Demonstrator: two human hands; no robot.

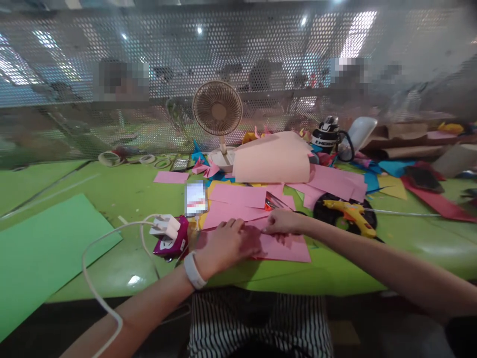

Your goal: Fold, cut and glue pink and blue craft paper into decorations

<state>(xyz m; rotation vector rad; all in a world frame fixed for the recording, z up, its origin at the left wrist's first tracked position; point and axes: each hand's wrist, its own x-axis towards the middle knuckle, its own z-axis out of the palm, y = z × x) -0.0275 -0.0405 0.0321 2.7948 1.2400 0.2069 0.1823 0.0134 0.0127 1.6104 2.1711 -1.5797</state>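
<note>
Pink paper [286,248] lies on the green table close to its front edge. My left hand [227,243], with a white band at the wrist, rests on this paper with its fingers stretched out and flat. Just right of it, my right hand [282,222] is closed low over the same paper, fingers curled in. Whatever is between those fingertips is hidden. Scissors [275,201] lie partly under pink sheets [238,195] beyond my hands. To the right, a yellow glue gun [350,214] lies on a round black object [321,211].
A purple power strip [173,243] with white plugs and cables sits left of my hands, by a phone [196,198]. Behind stand a fan [218,109], a pale pink roll [272,161] and a black bottle [327,136]. A green sheet [52,253] covers the left.
</note>
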